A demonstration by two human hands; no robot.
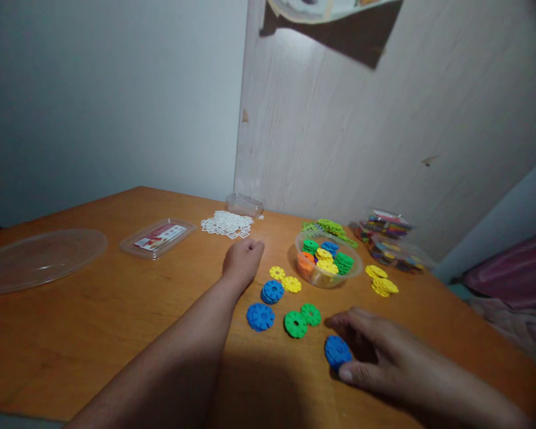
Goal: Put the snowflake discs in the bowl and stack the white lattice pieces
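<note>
My left hand (242, 262) is closed in a fist above the table, left of the yellow discs (291, 284); its fingertips are hidden, so I cannot make out whether anything is in it. My right hand (375, 345) curves around a small stack of blue notched discs (338, 351). Its thumb touches the stack's near edge, while the index finger stays apart from it. Two green discs (295, 325) lie to the left of this hand. Farther left are two groups of blue discs, one nearer (260, 317) and one just behind it.
A clear round tub (358, 267) holds green, blue, yellow and orange discs. More yellow discs (382, 282) lie to its right. White lattice pieces (227, 224), a clear lid (187, 226), a large round lid (84, 241) and filled plastic boxes (388, 223) stand around the table.
</note>
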